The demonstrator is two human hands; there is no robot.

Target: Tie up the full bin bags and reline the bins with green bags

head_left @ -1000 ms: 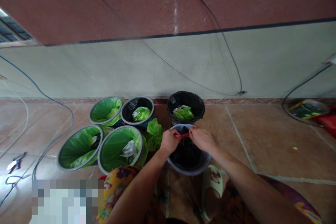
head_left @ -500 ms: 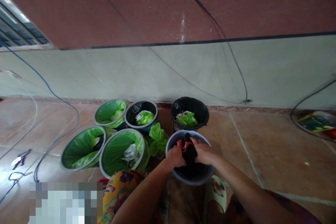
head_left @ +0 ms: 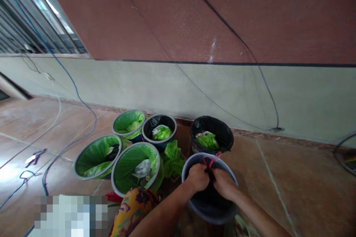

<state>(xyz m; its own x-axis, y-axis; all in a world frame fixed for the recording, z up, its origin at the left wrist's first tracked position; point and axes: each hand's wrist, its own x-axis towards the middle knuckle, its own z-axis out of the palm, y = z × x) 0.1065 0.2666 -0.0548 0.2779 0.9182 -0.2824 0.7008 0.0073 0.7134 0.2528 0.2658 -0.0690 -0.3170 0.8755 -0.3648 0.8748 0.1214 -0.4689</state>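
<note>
Black bag: is sitting inside the grey bin, below and between both hands.
Bag direction: the gathered neck is pointing up between the hands, with the red string rising above them toward the far rim; the bin wall and hands are hiding the body's long axis.
Left hand: is clamping on the bag's neck from the left, its fingertips not showing.
Right hand: is clamping on the same neck, just beside the left hand.
Markings: small pale marks are showing on the black-lined bin beyond the hands, too small to read.
Obstruction: the grey bin's rim is encircling both hands.
Green bag: is lying just left of the left hand.
Green-lined bin: is standing farther left, holding white waste; three more lined bins are standing around it.
Patterned cloth: is covering a knee, nearer the wearer than the left hand.
Blue cable: is trailing well left of both hands.
</note>
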